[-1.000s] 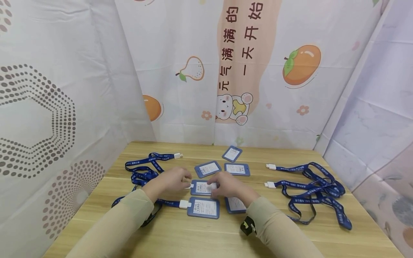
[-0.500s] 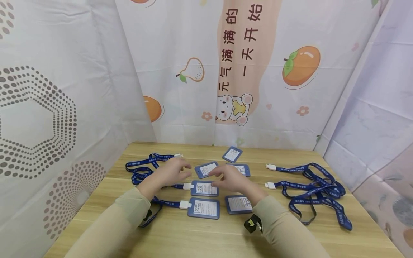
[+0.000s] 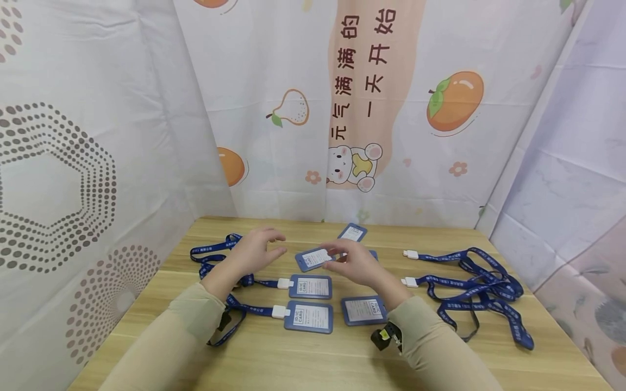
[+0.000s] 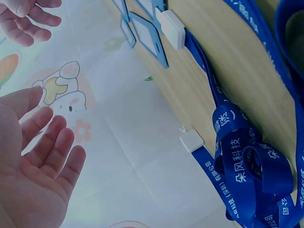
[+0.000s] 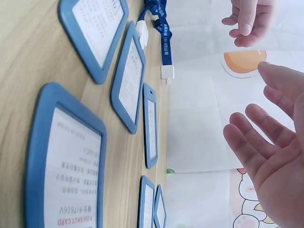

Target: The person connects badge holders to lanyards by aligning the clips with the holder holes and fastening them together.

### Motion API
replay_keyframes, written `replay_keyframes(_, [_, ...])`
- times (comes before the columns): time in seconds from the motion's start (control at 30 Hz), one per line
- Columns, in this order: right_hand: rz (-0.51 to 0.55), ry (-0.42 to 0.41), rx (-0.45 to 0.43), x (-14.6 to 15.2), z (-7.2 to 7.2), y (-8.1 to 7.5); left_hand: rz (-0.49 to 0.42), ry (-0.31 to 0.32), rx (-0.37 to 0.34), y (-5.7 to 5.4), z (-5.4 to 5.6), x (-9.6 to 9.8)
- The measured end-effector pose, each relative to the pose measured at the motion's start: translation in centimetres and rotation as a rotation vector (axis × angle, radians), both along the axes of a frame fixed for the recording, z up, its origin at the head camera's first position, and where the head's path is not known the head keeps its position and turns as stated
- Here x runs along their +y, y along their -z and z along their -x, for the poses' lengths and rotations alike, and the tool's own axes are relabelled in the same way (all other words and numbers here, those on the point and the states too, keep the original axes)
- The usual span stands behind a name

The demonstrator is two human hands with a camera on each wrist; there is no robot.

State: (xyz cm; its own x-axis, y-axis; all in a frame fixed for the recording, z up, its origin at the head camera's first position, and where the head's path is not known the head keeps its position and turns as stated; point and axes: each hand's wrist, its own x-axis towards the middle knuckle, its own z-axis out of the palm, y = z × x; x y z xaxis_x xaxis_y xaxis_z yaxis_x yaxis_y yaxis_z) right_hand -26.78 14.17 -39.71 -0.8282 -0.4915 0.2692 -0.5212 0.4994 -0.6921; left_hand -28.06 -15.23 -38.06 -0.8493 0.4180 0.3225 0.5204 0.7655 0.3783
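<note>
My left hand (image 3: 251,252) hovers over the left-hand lanyards with its fingers relaxed and nothing in them. My right hand (image 3: 356,264), fingers loosely bent, hangs above the badge holders, also holding nothing; the right wrist view has it well over the table. In front of the hands lie two blue badge holders, the upper one (image 3: 311,287) and the lower one (image 3: 308,316), each joined to a blue lanyard (image 4: 232,142) by a white clip. A loose tilted badge holder (image 3: 313,259) lies between the hands. Another (image 3: 374,254) is mostly hidden behind the right hand.
Further loose badge holders lie at the back (image 3: 353,232) and at the front right (image 3: 364,310). Two blue lanyards (image 3: 489,285) with white clips are heaped on the table's right side. Printed curtains (image 3: 274,179) enclose the wooden table (image 3: 342,364).
Both hands have let go of the upper clipped badge holder and risen away toward the back. That badge holder now lies uncovered with its lanyard attached.
</note>
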Motion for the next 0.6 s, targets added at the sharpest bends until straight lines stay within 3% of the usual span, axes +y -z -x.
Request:
replay_keyframes(0.3, [0.135, 0.056, -0.088, -0.3, 0.6, 0.0, -0.059, -0.050, 0.022, -0.5, 0.6, -0.1])
replay_keyframes(0.6, [0.191, 0.109, -0.133, -0.9, 1.4, 0.1, -0.082, -0.104, -0.001, -0.1, 1.8, 0.0])
